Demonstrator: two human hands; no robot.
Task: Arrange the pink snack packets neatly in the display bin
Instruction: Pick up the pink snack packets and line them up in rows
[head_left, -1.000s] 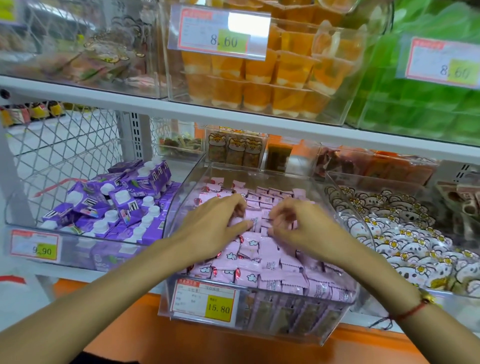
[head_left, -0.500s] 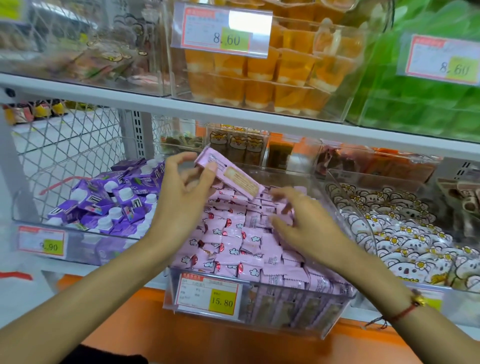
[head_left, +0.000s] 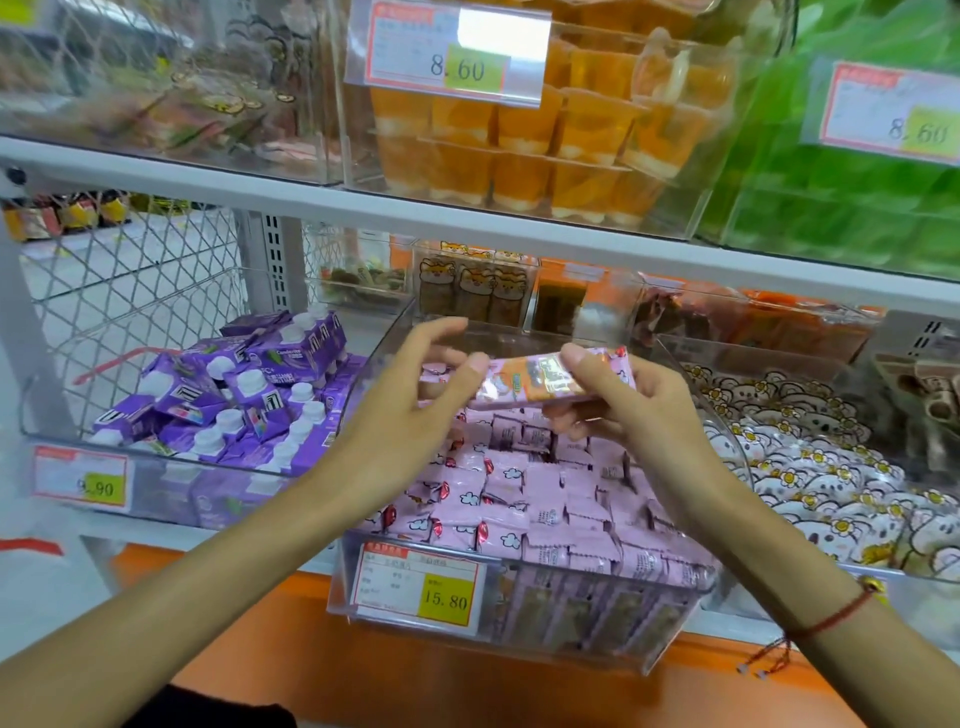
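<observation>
Head | purple cartons (head_left: 249, 395) left of display bin (head_left: 519, 618) | price tag (head_left: 418, 587) fronting

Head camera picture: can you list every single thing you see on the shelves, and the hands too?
pink snack packets: many, pink, packed in the middle clear bin
pink box: one, pink with orange, held above that bin
display bin: one, clear, lower shelf centre, price label 15.80
purple cartons: many, purple with white caps, bin to the left
bear-face packets: many, white and yellow, bin to the right
orange jelly cups: many, orange, upper shelf centre
green packs: blurred, green, upper shelf right
left hand: thumb touches the box's left end, fingers spread
right hand: grips the box's right end
</observation>
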